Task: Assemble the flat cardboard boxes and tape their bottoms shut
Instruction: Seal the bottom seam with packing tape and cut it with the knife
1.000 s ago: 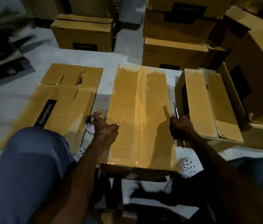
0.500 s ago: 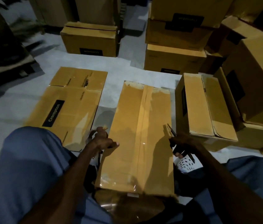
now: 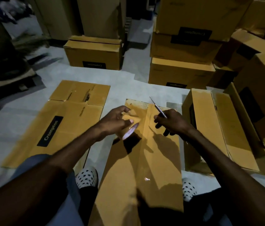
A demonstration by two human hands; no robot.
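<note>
An assembled cardboard box (image 3: 144, 168) stands between my feet with its taped bottom flaps facing up; glossy tape runs down the centre seam. My left hand (image 3: 113, 123) hovers over the box's far half, gripping a roll of brown tape (image 3: 129, 128). My right hand (image 3: 171, 122) is beside it, over the far right part, holding a thin blade or scissors (image 3: 158, 110) that points up and away. A flat unfolded box (image 3: 60, 123) printed "Crompton" lies on the floor at left.
Another assembled box (image 3: 218, 128) sits right against the right side. More boxes are stacked at the back (image 3: 182, 69) and far right (image 3: 262, 98), one alone at back centre (image 3: 94, 53). Grey floor shows between them. My white perforated shoes (image 3: 86, 176) flank the box.
The box has slid closer to me and lower in view. Both hands have lifted from its side edges and reached forward over its far end, still carrying the tape roll and the blade.
</note>
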